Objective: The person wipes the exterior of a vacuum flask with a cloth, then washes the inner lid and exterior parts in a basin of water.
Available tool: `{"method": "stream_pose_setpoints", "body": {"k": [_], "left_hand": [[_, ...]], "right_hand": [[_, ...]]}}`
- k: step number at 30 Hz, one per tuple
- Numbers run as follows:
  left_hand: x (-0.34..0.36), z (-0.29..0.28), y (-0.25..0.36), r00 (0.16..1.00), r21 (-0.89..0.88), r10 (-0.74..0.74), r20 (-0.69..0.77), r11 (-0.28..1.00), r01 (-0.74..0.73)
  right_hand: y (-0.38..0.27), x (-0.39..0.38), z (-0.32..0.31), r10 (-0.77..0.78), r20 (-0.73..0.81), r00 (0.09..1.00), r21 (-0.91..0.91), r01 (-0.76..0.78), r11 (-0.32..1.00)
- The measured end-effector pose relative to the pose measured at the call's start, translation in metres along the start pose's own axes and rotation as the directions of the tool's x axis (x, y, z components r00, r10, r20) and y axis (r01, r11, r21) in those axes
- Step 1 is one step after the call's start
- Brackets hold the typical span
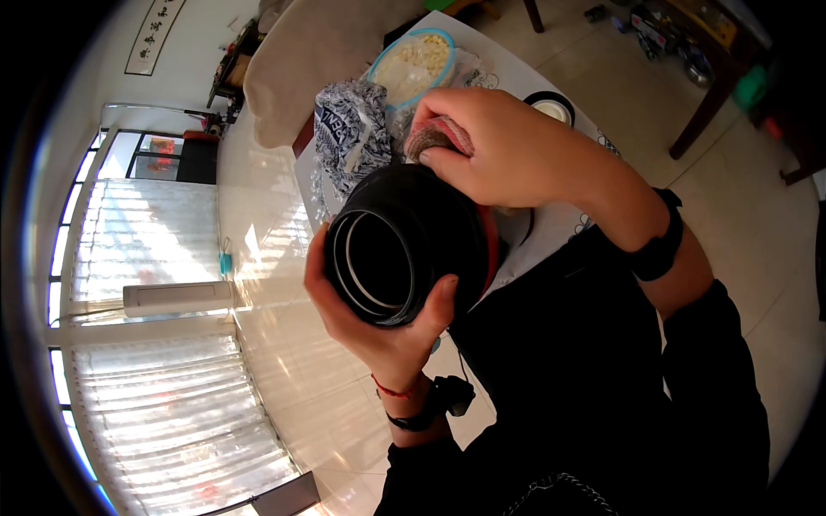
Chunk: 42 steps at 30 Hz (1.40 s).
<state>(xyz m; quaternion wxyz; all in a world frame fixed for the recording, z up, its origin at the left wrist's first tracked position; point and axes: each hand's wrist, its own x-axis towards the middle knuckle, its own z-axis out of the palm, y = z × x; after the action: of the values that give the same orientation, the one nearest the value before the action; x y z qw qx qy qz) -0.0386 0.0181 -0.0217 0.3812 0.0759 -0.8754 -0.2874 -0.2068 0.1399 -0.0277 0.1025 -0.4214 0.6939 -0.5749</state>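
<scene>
My left hand (366, 340) is wrapped round the mouth end of a round black vessel (452, 219), fingers on its far side and thumb on its near side. The vessel is tilted, its wide open mouth facing left with a pale ring inside; the interior is dark. Part of a red band shows on its far right side. In my right hand (516, 142) a reddish-brown cloth (439, 138) is bunched between fingers and thumb, against or just above the vessel's upper side; contact is hard to make out.
Behind the vessel, a table with a pale cover (508, 73) bears a black-and-white patterned bag (351, 129) and a blue-rimmed basket (453, 53) of pale yellow pieces under clear plastic. A round white item with a dark rim (552, 110) lies beyond my right wrist. A beige sofa (288, 77) adjoins the table.
</scene>
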Motion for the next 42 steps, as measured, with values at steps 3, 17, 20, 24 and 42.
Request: {"method": "stream_pose_setpoints", "body": {"k": [3, 17, 20, 24, 42], "left_hand": [[0.0, 0.005, 0.002, 0.996, -0.055, -0.077, -0.046, 0.996, 0.075], [-0.004, 0.0, -0.003, 0.996, -0.076, -0.074, -0.039, 0.995, 0.071], [-0.005, -0.002, -0.005, 0.996, -0.067, -0.082, -0.04, 0.995, 0.08], [-0.003, -0.003, -0.001, 0.997, -0.043, -0.068, -0.037, 0.997, 0.066], [-0.008, -0.003, 0.002, 0.992, -0.084, -0.117, -0.039, 0.99, 0.113]], "right_hand": [[0.0, -0.001, -0.001, -0.002, -0.003, 1.0, -0.006, 0.002, 1.0], [0.027, -0.062, 0.003, -0.004, -0.209, 0.978, 0.169, 0.04, 0.985], [0.015, -0.053, 0.008, -0.033, -0.285, 0.958, 0.199, 0.093, 0.976], [0.004, -0.047, 0.011, -0.059, -0.265, 0.962, 0.176, 0.109, 0.978], [0.008, 0.005, -0.002, 0.141, 0.173, 0.975, 0.233, -0.179, 0.956]]}}
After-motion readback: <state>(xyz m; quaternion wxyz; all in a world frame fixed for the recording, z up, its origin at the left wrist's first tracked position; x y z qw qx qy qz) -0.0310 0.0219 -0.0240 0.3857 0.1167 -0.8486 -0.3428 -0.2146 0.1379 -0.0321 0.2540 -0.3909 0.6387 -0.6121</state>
